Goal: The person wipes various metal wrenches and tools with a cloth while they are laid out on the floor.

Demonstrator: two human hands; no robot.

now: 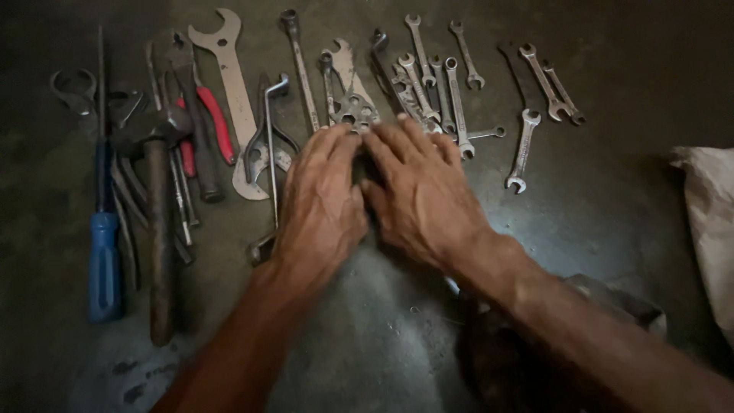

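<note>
Here: two hands, left hand [321,203], right hand [424,191], flat; one blue-handled screwdriver [103,260].

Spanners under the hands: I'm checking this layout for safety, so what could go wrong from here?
1. The left hand and right hand lie flat over a tight cluster of spanners; sliding them could pinch fingers between the steel.
2. The hammer rests across the red-handled pliers and thin rods; pulling one could drag the others.
3. The light is dim, so the small spanners could be misjudged.
</note>
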